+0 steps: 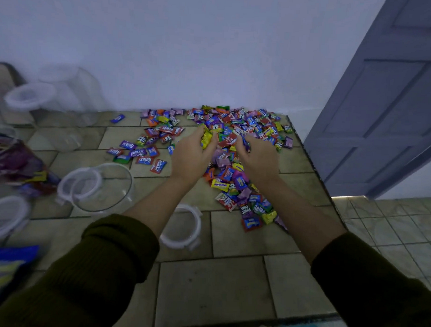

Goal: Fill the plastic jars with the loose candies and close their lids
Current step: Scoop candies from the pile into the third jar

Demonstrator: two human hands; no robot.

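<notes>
A big heap of loose wrapped candies (pixel 245 130) lies on the tiled counter against the far wall. My left hand (pixel 191 156) and my right hand (pixel 257 156) are both in the heap, fingers curled around candies, palms facing each other. An empty clear plastic jar (pixel 106 187) lies on its side at the left of my left forearm, mouth toward me. Another open jar (pixel 183 229) stands partly under my left forearm. A jar holding candies (pixel 14 163) lies at the far left.
More clear jars (pixel 65 94) stand at the back left, and another white-rimmed jar (pixel 5 217) sits at the left edge. A blue candy bag (pixel 5 266) lies at lower left. The counter (pixel 217 285) ends at the right, beside a grey door (pixel 387 108).
</notes>
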